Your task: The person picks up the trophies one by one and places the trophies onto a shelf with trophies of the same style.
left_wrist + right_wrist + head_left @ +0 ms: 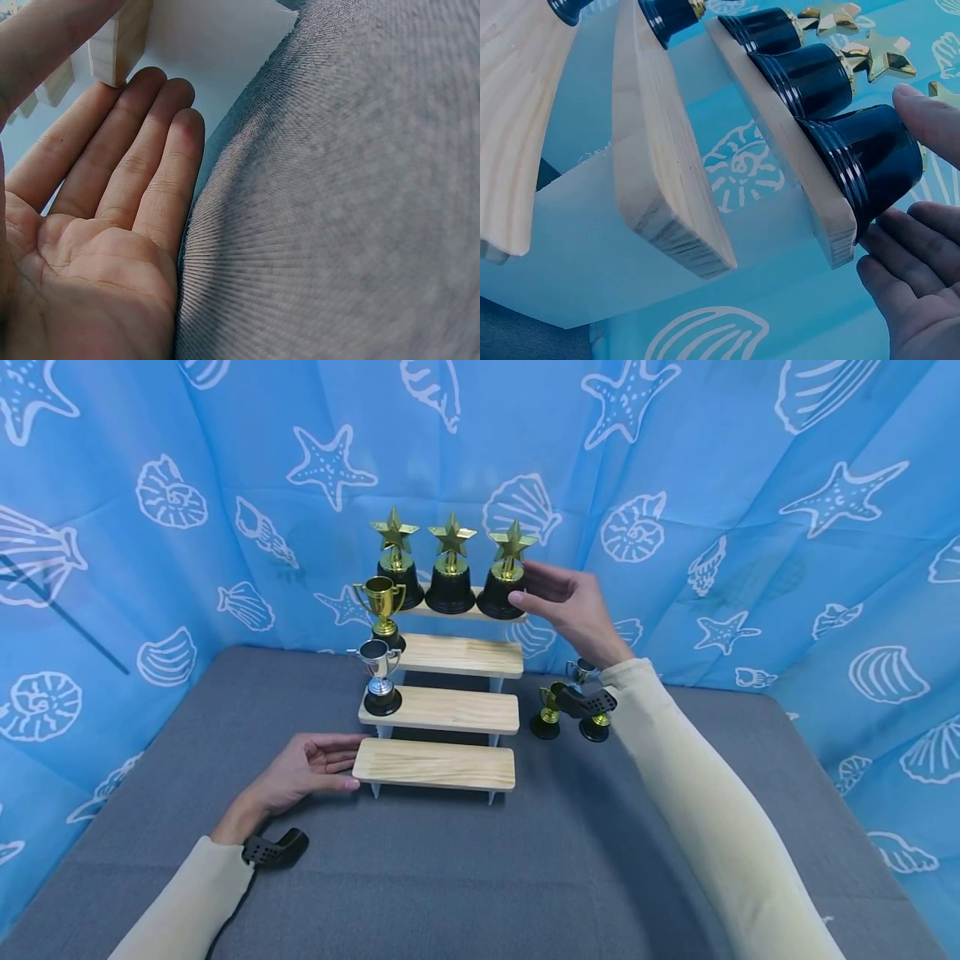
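Note:
A wooden tiered stand point(435, 763) rises in steps on the grey cloth. Three gold star trophies with black bases line its top shelf. My right hand point(566, 610) holds the rightmost star trophy point(504, 585) by its base, thumb at the front and fingers at the far side; that base rests on the shelf end in the right wrist view. My left hand point(307, 772) lies beside the lowest shelf with straight fingers, fingertips right at its left end. A gold cup trophy point(384, 602) and a silver cup trophy point(379, 664) occupy the left ends of the middle shelves.
Right of the stand, under my right forearm, a gold cup point(550, 714), another gold cup point(595, 727) and a silver cup point(581, 670) stand on the cloth, partly covered by the wrist camera. A blue curtain point(675, 527) with shell prints hangs close behind.

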Motion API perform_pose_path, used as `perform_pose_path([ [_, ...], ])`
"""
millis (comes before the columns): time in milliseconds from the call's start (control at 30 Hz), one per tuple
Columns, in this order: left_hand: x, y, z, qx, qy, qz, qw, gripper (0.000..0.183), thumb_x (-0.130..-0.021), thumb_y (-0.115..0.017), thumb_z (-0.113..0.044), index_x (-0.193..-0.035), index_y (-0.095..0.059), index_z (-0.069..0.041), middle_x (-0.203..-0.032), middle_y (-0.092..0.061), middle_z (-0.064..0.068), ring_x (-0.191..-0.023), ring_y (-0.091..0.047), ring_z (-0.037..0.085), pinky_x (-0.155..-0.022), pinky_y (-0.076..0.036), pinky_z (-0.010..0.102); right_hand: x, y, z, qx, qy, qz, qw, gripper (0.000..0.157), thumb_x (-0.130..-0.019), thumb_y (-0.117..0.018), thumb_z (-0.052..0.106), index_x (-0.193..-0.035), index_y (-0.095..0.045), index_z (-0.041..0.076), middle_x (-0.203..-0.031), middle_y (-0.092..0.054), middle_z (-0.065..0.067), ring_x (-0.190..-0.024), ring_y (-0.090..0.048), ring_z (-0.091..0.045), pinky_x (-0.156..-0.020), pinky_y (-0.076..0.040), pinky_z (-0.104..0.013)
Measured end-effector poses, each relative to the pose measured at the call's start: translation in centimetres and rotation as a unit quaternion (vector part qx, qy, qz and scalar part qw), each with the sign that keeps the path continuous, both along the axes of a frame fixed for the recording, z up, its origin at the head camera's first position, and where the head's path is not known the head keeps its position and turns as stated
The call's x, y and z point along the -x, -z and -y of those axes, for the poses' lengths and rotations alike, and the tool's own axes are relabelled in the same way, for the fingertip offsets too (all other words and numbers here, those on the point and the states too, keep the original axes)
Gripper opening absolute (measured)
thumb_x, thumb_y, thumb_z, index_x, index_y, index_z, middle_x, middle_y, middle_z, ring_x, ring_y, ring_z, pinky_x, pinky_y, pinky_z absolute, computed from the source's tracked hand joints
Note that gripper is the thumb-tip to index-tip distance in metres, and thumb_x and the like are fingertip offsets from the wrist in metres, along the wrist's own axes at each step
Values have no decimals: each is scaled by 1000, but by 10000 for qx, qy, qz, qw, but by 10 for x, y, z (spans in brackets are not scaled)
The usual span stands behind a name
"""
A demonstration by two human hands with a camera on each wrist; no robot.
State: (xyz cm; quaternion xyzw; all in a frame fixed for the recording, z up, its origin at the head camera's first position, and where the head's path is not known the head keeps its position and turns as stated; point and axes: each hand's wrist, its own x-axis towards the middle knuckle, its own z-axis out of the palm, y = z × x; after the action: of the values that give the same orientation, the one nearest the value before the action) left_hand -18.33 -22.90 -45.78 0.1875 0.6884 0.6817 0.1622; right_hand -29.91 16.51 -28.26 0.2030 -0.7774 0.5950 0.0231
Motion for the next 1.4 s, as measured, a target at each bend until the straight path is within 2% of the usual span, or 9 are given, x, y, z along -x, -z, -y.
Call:
perform_pose_path([
  [333,-1,-2,-1,-9,29,39,10000,75,-82,-78,8,-143,-37,21,-145,-43,39,-121,-62,12,-103,-51,30,-12,6,-12,415,-110,-78,9990,64,-94,-74,13,-150,-46,0,-148,-54,-15,-137,-50,-25,-112,-46,-33],
  [667,0,-1,0,-97,87,-15,9999,75,-81,-78,10,-142,-36,22,-145,-42,41,-121,-62,12,-103,-51,31,-33,14,-19,660,-149,-152,9976,63,-93,-73,5,-148,-45,-6,-148,-50,-25,-136,-51,-30,-107,-50,-31],
  [967,0,1,0,-209,148,-80,9996,75,-81,-77,12,-142,-36,23,-144,-41,41,-122,-61,13,-103,-51,32,-48,23,-27,625,-180,-217,9976,61,-94,-71,3,-148,-45,-5,-148,-52,-22,-137,-50,-30,-106,-51,-31],
  [1333,0,-1,-1,-124,104,-70,9998,75,-81,-78,10,-142,-37,23,-145,-41,42,-121,-61,12,-103,-51,31,-72,38,-35,259,124,-303,9991,59,-94,-74,7,-147,-50,1,-146,-56,-16,-137,-50,-27,-108,-48,-27],
  [1400,0,-1,-1,-121,106,-73,9998,75,-81,-78,10,-142,-37,23,-145,-41,42,-122,-61,13,-103,-51,31,-75,42,-37,202,163,-301,9992,59,-94,-74,8,-148,-50,1,-147,-55,-15,-138,-50,-27,-111,-46,-31],
])
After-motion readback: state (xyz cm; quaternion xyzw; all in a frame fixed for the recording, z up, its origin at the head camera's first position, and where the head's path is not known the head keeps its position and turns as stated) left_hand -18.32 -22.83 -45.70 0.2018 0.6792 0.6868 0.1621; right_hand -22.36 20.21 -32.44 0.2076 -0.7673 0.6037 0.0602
